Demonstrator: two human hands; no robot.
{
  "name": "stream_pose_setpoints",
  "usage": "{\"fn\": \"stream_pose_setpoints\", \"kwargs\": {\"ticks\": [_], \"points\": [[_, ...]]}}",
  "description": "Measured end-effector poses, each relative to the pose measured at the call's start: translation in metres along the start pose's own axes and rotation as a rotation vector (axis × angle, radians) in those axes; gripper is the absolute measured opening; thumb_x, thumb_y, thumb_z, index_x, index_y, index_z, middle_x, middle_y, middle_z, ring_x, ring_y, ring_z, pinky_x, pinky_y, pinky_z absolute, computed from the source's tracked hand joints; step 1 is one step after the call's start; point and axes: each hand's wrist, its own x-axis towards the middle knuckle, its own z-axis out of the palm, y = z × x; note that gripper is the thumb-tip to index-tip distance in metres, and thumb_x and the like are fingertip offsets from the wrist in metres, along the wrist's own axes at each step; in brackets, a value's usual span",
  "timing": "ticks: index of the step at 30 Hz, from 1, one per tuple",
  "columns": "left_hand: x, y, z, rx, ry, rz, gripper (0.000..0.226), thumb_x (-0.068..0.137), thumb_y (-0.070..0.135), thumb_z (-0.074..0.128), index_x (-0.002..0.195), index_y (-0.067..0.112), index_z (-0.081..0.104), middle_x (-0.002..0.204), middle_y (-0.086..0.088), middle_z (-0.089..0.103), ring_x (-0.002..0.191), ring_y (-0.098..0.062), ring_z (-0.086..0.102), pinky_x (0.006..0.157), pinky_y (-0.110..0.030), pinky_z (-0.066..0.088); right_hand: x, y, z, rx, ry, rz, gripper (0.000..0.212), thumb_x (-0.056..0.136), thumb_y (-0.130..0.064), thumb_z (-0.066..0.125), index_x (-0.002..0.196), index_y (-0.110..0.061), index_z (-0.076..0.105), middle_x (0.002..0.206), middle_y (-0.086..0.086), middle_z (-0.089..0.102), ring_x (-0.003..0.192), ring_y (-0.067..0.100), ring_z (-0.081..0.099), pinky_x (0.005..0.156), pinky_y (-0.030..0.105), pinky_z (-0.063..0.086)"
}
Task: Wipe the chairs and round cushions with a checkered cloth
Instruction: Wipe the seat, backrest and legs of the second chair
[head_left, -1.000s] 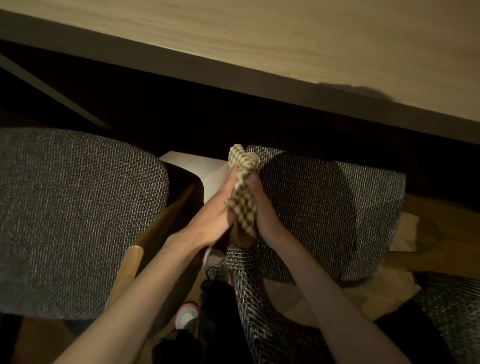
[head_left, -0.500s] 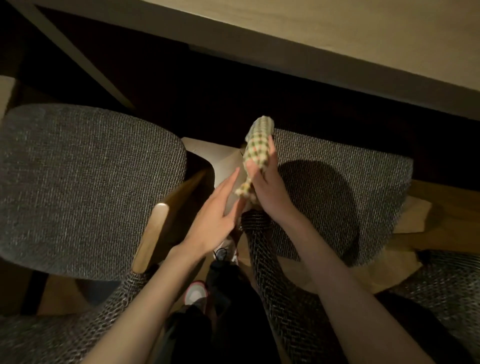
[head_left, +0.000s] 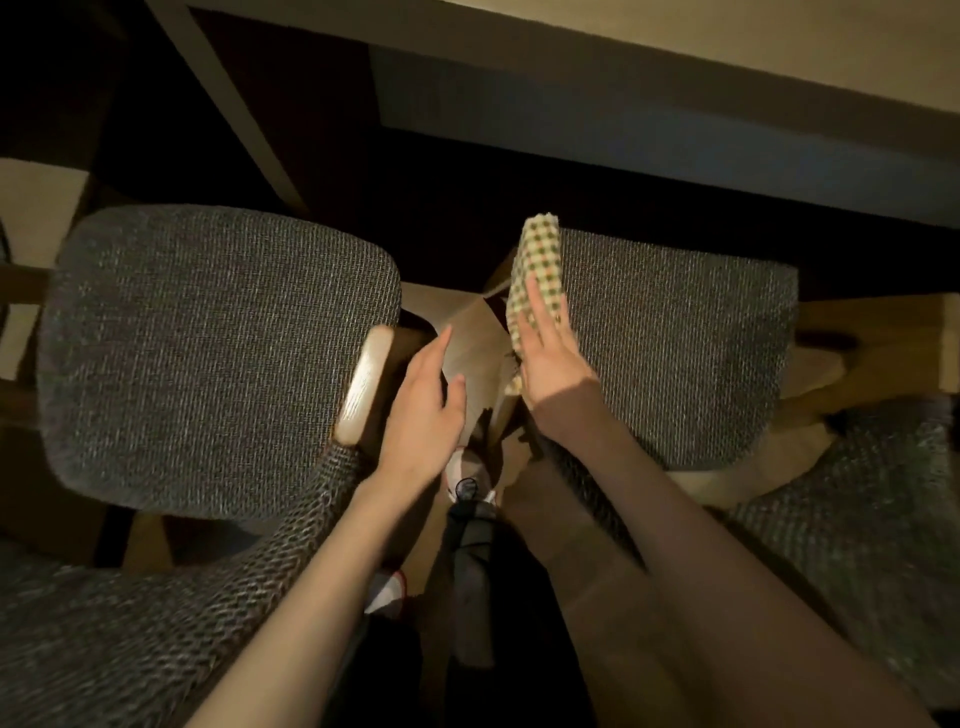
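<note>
The right hand lies flat with its fingers straight and slightly spread, pressing the checkered cloth down onto the left edge of the right chair seat. The cloth is folded into a long narrow strip that runs along that edge toward the seat's far left corner, its far end past the fingertips and its near end tucked under the palm. The left hand hangs open over the gap between the two chairs, fingers loosely extended and thumb apart, holding nothing. It sits just beside the wooden armrest of the left chair, and whether it touches the wood cannot be told. That armrest stands between the left hand and the left chair seat, a grey woven pad with rounded corners. The right seat has the same grey weave, part of it under the shadow of the right forearm. Below the hands, in the gap, the wooden floor shows, with a white shoe on it and a second shoe nearer the lower edge. The woven chair backs curve in at both lower corners. Beyond the seats is a dark space crossed by a slanted wooden leg, and above it the pale tabletop overhangs the far edges of both seats.
</note>
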Motion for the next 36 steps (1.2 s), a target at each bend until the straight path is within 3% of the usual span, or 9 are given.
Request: {"fn": "stream_pose_setpoints", "kwargs": {"ticks": [3,9,14,21,24,27,30,32,36], "points": [[-0.030,-0.002,-0.001,-0.147,0.021,-0.019,0.051,0.098,0.018,0.044,0.147,0.019,0.030,0.149,-0.002,0.036,0.135,-0.016,0.037,0.113,-0.039,0.031,-0.032,-0.010,-0.005,0.005,-0.014,0.005,0.076,0.089,0.004,0.050,0.151,-0.007,0.007,0.158,0.002,-0.017,0.146,0.027,-0.002,0.118,0.039,0.018],[-0.087,0.009,-0.016,-0.377,-0.117,0.048,0.054,0.098,0.030,0.045,0.148,0.025,0.024,0.147,0.013,0.031,0.131,0.004,0.031,0.103,-0.006,0.027,-0.116,-0.045,-0.017,0.376,0.229,-0.059,0.078,0.088,0.007,0.044,0.148,-0.026,0.009,0.135,0.012,0.046,0.109,0.022,0.055,0.096,0.042,0.045],[-0.094,0.002,-0.008,-0.703,-0.271,-0.014,0.066,0.092,0.024,0.060,0.147,0.024,0.025,0.141,0.009,0.043,0.124,-0.002,0.048,0.111,-0.041,0.036,-0.152,-0.062,-0.006,0.587,0.288,-0.128,0.080,0.084,0.011,0.044,0.137,-0.038,0.011,0.141,0.009,0.035,0.120,0.005,0.041,0.102,0.023,0.035],[-0.077,-0.022,0.016,-0.625,-0.029,0.002,0.037,0.088,0.015,0.064,0.125,0.015,0.058,0.119,-0.004,0.065,0.111,-0.017,0.061,0.099,-0.047,0.047,-0.151,-0.059,0.024,0.708,0.222,-0.117,0.075,0.084,-0.010,0.060,0.140,-0.037,0.018,0.149,-0.002,0.030,0.134,0.009,0.035,0.109,0.031,0.033],[-0.064,-0.035,0.029,-0.559,0.161,0.082,0.025,0.092,0.016,0.059,0.117,0.015,0.062,0.110,-0.002,0.067,0.104,-0.014,0.063,0.093,-0.043,0.051,-0.136,-0.036,0.031,0.260,0.438,-0.050,0.054,0.090,-0.022,0.050,0.141,-0.025,0.036,0.150,-0.003,0.032,0.141,0.014,0.021,0.117,0.040,0.018],[-0.044,-0.049,0.048,-0.538,0.284,0.132,0.029,0.095,0.021,0.054,0.121,0.013,0.060,0.113,0.000,0.066,0.106,-0.009,0.061,0.094,-0.037,0.051,-0.106,-0.023,0.040,-0.220,0.418,0.137,0.061,0.096,-0.025,0.042,0.150,-0.014,0.017,0.156,0.010,0.022,0.141,0.031,0.023,0.116,0.047,0.018],[-0.018,-0.069,0.071,-0.505,0.444,0.131,0.031,0.095,0.021,0.052,0.125,0.015,0.058,0.119,0.001,0.062,0.113,-0.011,0.056,0.099,-0.038,0.047,-0.086,-0.012,0.053,-0.505,0.393,0.242,0.072,0.098,-0.030,0.043,0.151,-0.011,-0.003,0.127,0.016,0.054,0.103,0.027,0.058,0.077,0.036,0.042],[-0.001,-0.082,0.086,-0.515,0.477,0.139,0.032,0.095,0.014,0.050,0.126,0.018,0.058,0.122,0.001,0.060,0.115,-0.012,0.053,0.102,-0.040,0.044,-0.087,-0.005,0.055,-0.638,0.469,0.207,0.083,0.096,-0.042,0.047,0.150,-0.008,-0.005,0.083,0.000,0.057,0.071,0.017,0.054,0.059,0.030,0.030],[0.018,-0.100,0.103,-0.560,0.472,0.234,0.036,0.095,0.009,0.048,0.127,0.023,0.058,0.125,0.006,0.058,0.118,-0.009,0.051,0.105,-0.037,0.042,-0.104,0.006,0.056,-0.709,0.527,0.158,0.076,0.089,-0.055,0.050,0.146,-0.012,0.025,0.103,0.003,0.065,0.097,0.023,0.062,0.065,0.031,0.029]]}}
